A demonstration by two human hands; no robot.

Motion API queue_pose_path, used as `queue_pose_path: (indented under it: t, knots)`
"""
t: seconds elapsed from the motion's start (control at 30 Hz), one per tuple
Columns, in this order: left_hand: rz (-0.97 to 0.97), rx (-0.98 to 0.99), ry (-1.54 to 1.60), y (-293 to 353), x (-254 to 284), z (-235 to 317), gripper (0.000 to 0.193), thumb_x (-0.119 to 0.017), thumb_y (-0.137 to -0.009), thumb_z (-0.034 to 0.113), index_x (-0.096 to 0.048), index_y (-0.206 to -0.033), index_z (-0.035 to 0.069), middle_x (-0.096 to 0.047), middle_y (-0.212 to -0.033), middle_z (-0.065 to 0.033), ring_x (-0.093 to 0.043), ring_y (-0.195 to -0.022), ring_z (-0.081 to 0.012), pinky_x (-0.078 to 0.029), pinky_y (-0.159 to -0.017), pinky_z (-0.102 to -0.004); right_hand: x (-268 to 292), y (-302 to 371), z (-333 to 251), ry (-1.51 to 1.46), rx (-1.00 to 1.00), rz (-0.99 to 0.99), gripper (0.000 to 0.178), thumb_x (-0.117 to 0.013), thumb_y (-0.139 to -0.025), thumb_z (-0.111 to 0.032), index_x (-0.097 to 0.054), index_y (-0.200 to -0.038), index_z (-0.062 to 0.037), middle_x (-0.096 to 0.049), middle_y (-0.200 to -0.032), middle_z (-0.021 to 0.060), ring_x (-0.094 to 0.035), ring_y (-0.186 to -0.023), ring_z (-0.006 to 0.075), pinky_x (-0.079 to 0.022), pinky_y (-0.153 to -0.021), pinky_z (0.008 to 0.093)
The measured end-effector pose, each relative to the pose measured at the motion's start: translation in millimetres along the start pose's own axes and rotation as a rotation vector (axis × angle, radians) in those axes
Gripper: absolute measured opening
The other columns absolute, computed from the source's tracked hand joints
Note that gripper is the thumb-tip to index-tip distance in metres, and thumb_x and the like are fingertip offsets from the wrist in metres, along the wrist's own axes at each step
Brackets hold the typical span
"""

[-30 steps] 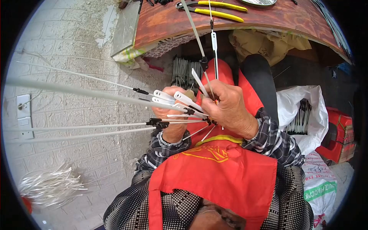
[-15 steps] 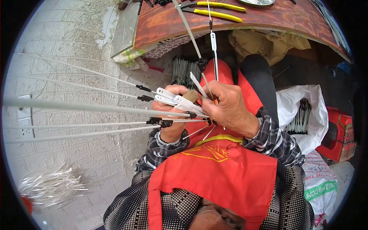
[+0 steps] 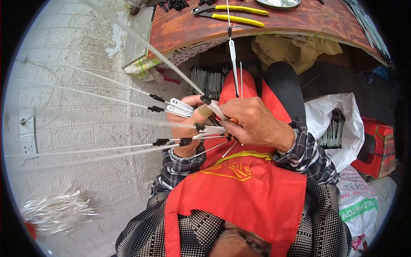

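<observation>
Above my lap, my left hand [image 3: 181, 132] is closed around a bundle of thin white ribs with black joints, which looks like part of an umbrella frame. Flat white rib ends with holes [image 3: 179, 110] stick out by its fingers. A tan wrap covers the left thumb. My right hand [image 3: 258, 122] pinches a white strip at the bundle's centre, close to the left thumb; its fingertips are partly hidden. One long rib [image 3: 145, 43] slants from there to the upper left, while others fan leftward. Another white rib [image 3: 232, 50] points away from me past the right hand.
Yellow-handled pliers [image 3: 242, 16], a round metal dish [image 3: 279, 3] and black parts lie on the wooden table [image 3: 184, 26]. Bundled rods [image 3: 207, 81] stand beneath it. At right are a white sack of rods [image 3: 314, 112] and a red stool [image 3: 376, 145]. White strands [image 3: 60, 210] lie lower left.
The long upper rib has swung leftward and down, and its white end now lies between my hands. My right hand has turned slightly, knuckles up. The left hand keeps its hold.
</observation>
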State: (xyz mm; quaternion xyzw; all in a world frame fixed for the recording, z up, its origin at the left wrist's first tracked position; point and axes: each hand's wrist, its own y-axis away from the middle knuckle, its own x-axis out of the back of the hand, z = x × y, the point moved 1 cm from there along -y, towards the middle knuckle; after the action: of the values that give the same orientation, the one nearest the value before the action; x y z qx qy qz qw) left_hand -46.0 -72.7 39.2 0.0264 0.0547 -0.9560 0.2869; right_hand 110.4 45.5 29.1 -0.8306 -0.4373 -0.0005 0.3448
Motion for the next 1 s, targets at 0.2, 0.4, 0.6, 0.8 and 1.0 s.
queue_pose_path:
  t: [0.2,0.4,0.6,0.8,1.0]
  knots:
    - [0.035,0.071,0.116,6,-4,18,0.012,-0.069,-0.084,0.003,-0.061,-0.092,-0.002,-0.066,-0.084,-0.0119,-0.062,-0.070,-0.0131,-0.052,-0.064,-0.0242,30,17,23,-0.364,-0.395,0.168,0.022,-0.069,-0.083,-0.012,-0.068,-0.099,0.0028,-0.069,-0.082,0.0083,-0.065,-0.070,0.0164,-0.049,-0.057,0.0286]
    - [0.015,-0.023,0.130,8,-1,10,0.013,-0.069,-0.084,0.003,-0.058,-0.091,0.001,-0.065,-0.082,-0.0124,-0.062,-0.068,-0.0142,-0.053,-0.062,-0.0257,40,32,79,-0.777,-0.717,0.112,0.056,-0.070,-0.086,-0.031,-0.056,-0.126,0.0054,-0.068,-0.102,0.0095,-0.064,-0.085,0.0108,-0.047,-0.056,0.0218]
    - [0.075,-0.058,0.173,6,14,-3,0.020,-0.069,-0.083,0.002,-0.056,-0.098,0.002,-0.064,-0.083,-0.0113,-0.061,-0.069,-0.0153,-0.053,-0.061,-0.0265,18,29,110,-0.624,-0.864,0.114,0.076,-0.073,-0.084,-0.031,-0.041,-0.139,0.0084,-0.066,-0.112,0.0126,-0.064,-0.090,0.0103,-0.046,-0.053,0.0179]
    - [0.103,-0.007,0.082,10,3,8,0.017,-0.065,-0.082,-0.002,-0.056,-0.096,0.002,-0.062,-0.082,-0.0092,-0.060,-0.069,-0.0150,-0.052,-0.062,-0.0260,-5,11,126,-0.840,-0.838,-0.028,0.073,-0.077,-0.080,-0.023,-0.045,-0.137,0.0073,-0.068,-0.100,0.0079,-0.063,-0.082,0.0089,-0.044,-0.051,0.0162]
    - [-0.169,0.064,0.181,11,31,-4,0.026,-0.069,-0.085,0.011,-0.053,-0.105,0.005,-0.057,-0.100,-0.0073,-0.055,-0.083,-0.0164,-0.045,-0.081,-0.0286,-10,8,107,-0.959,-0.747,-0.147,0.056,-0.079,-0.078,-0.017,-0.059,-0.126,0.0017,-0.068,-0.088,0.0029,-0.061,-0.077,0.0061,-0.043,-0.050,0.0166]
